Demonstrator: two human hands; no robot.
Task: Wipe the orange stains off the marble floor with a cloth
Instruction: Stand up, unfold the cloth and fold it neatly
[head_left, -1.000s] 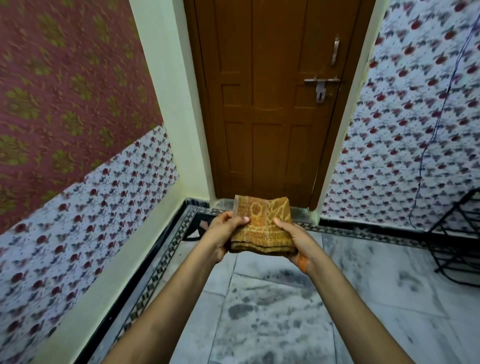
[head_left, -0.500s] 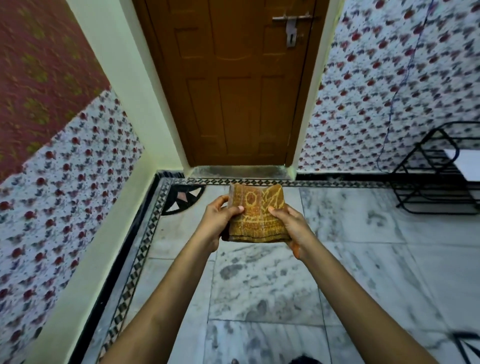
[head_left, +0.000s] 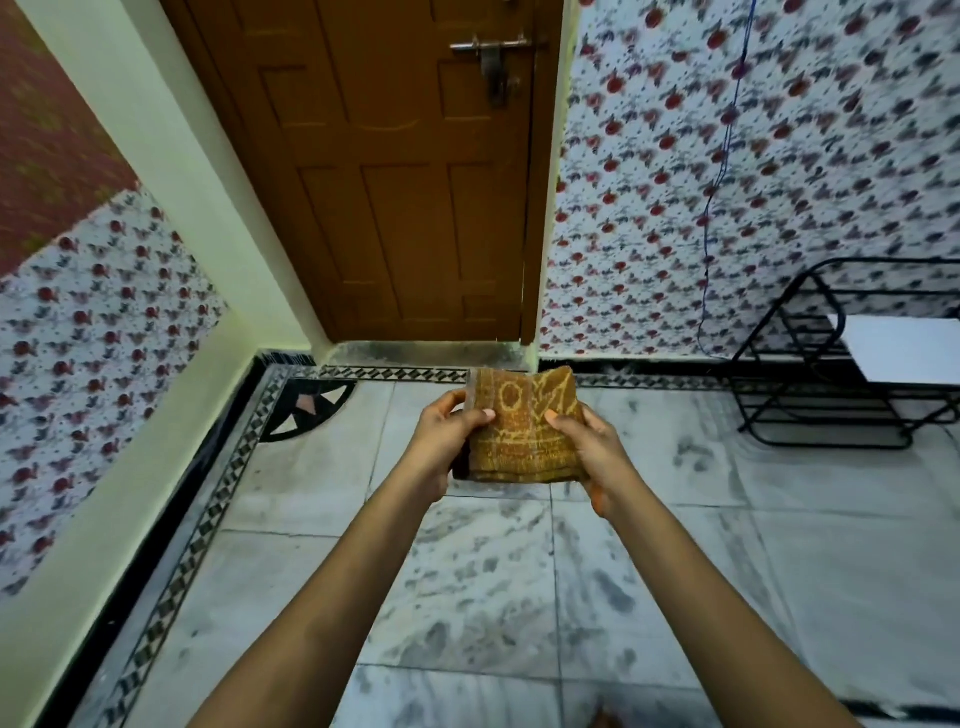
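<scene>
Two bare forearms reach up from the bottom of the frame and meet at centre, where one folded orange-brown patterned cloth (head_left: 522, 426) is held between two hands, above the floor. The left hand (head_left: 441, 441) grips the cloth's left edge, thumb laid across its top face and fingers curled behind it. The right hand (head_left: 597, 447) grips the right edge the same way, thumb on top, fingers wrapped underneath.

At far left a wall carries dark red patterned paper in the upper corner and white paper with red flowers (head_left: 93, 332) below it, ending in a pale yellow skirting. A black and white diamond-pattern border strip (head_left: 208, 514) runs along the edge of the grey-veined white marble floor (head_left: 493, 582), with one black fan-shaped corner inlay (head_left: 306, 410) at left centre. Behind the cloth stands one brown panelled wooden door (head_left: 395, 171) with one metal latch (head_left: 491, 57) near the top. Right of the door, one thin blue cord (head_left: 719, 171) hangs down the flowered wall. At the right edge stands one black metal wire rack (head_left: 831, 395), with a white flat panel (head_left: 909, 348) in front of it.
</scene>
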